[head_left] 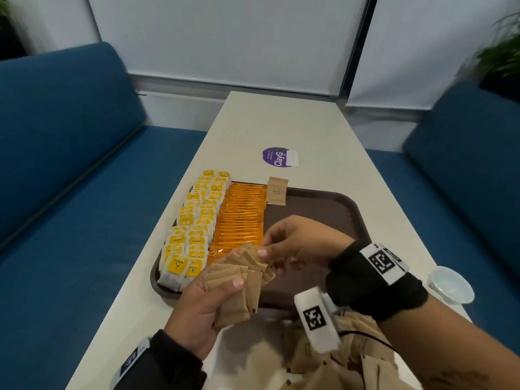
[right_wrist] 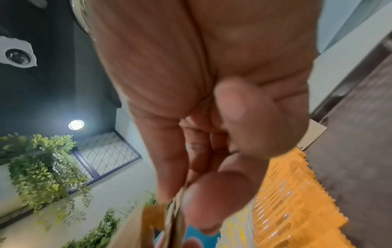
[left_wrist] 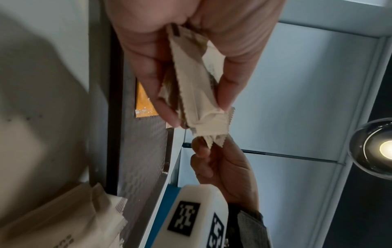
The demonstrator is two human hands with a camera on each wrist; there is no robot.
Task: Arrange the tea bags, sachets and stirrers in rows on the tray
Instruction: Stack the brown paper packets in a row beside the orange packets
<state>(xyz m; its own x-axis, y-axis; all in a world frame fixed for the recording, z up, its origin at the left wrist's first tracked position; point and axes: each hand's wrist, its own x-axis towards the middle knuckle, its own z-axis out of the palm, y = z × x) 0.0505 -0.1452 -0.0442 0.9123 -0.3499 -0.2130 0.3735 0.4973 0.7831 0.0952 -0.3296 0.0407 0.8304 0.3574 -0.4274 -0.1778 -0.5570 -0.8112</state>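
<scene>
A brown tray (head_left: 323,209) holds rows of yellow tea bags (head_left: 194,229) on its left and a row of orange sachets (head_left: 242,218) beside them. One brown sachet (head_left: 277,190) lies at the tray's far edge. Above the tray's near left part, my left hand (head_left: 233,277) grips a fanned stack of brown sachets (head_left: 239,294). My right hand (head_left: 264,247) pinches the top edge of one sachet in that fan. In the left wrist view the left hand (left_wrist: 197,109) grips the stack (left_wrist: 195,87), and the right hand (left_wrist: 203,146) pinches its serrated end.
Loose brown sachets (head_left: 337,361) are heaped on the white table at its near edge. A clear plastic cup (head_left: 450,285) stands at the table's right edge. A purple sticker (head_left: 277,157) lies beyond the tray. Blue sofas (head_left: 70,164) flank the table.
</scene>
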